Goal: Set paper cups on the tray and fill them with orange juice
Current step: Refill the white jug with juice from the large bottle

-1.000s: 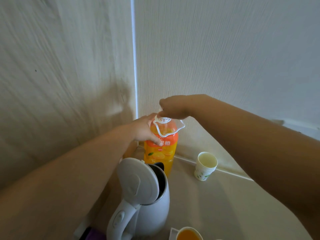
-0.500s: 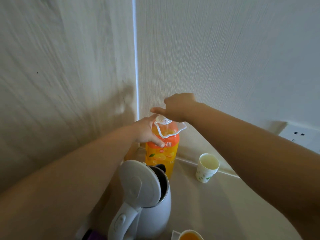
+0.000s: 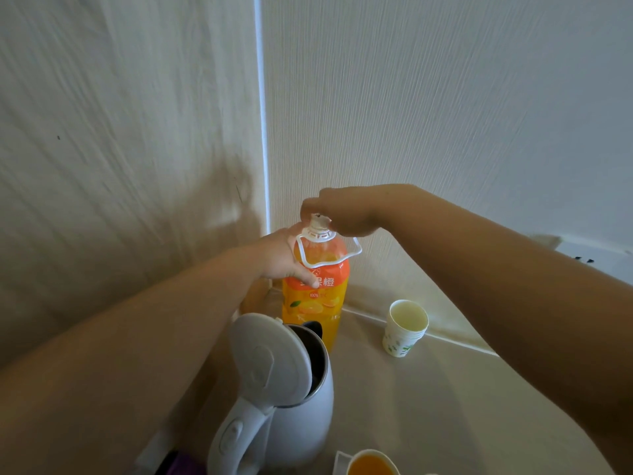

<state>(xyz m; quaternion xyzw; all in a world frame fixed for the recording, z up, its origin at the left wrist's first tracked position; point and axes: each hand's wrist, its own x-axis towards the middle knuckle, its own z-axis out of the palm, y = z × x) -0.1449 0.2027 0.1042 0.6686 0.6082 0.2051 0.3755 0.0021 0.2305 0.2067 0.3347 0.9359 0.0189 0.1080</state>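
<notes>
A tall orange juice bottle [image 3: 317, 303] with an orange label and a white carry handle stands upright in the counter's back corner. My left hand [image 3: 286, 260] grips the bottle's shoulder from the left. My right hand [image 3: 342, 210] is closed over the bottle's cap [image 3: 318, 222] from above. A stack of empty paper cups [image 3: 404, 329] with a green leaf print stands to the right of the bottle. At the bottom edge a paper cup filled with orange juice [image 3: 371, 466] sits on a white tray [image 3: 339, 462], of which only a corner shows.
A white electric kettle [image 3: 291, 399] with its lid up stands in front of the bottle, close to my left forearm. Two walls meet right behind the bottle. A wall socket [image 3: 582, 253] is at the right. Something purple [image 3: 186, 466] lies at the bottom left.
My right hand has shifted on the cap, the fingers now curled down over it. The left hand keeps its hold on the bottle. The view has drifted slightly.
</notes>
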